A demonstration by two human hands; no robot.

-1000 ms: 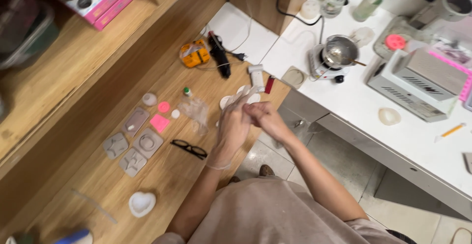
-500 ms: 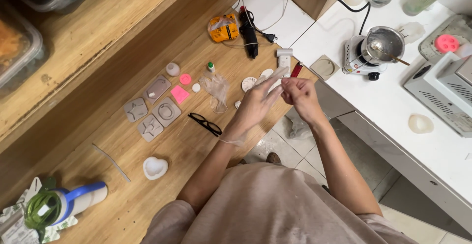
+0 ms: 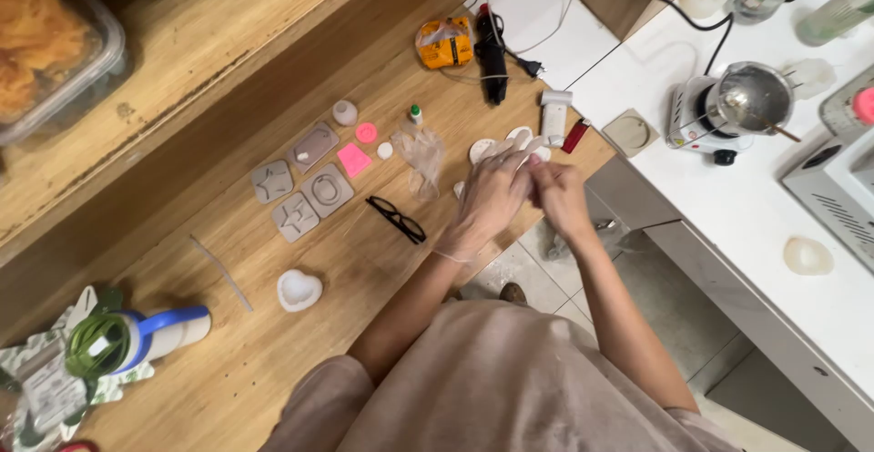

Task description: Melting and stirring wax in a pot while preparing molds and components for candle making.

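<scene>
a: where are the hands?

b: both are held together over the near edge of the wooden table (image 3: 300, 352). the left hand (image 3: 492, 199) wears a thin clear glove (image 3: 475, 220); its fingers are stretched flat and point up and to the right, toward the white discs (image 3: 482, 150). the glove's long axis runs along the hand, with the cuff at the wrist and the fingertips at the far end.

a: and the right hand?

b: the right hand (image 3: 557, 192) is bare. its fingertips (image 3: 537, 172) pinch the glove at the left hand's fingertips. the left hand grips nothing itself.

a: what lies around them?

b: just left of the gloved hand lie black glasses (image 3: 396, 220), their long axis slanting down to the right. above those is a crumpled clear bag (image 3: 421, 156). farther left, 4 grey moulds (image 3: 300, 188) sit in a cluster, with a pink square (image 3: 354, 159) and a pink round piece (image 3: 366, 132) beside them. a white heart mould (image 3: 299, 290) lies nearer the person.

a: anything past the fingertips?

b: a white tool (image 3: 553, 115) and a red lighter (image 3: 575, 135), side by side, both pointing away from the person. on the white counter (image 3: 746, 206) to the right, a metal pot (image 3: 751, 99) stands on a small burner.
</scene>
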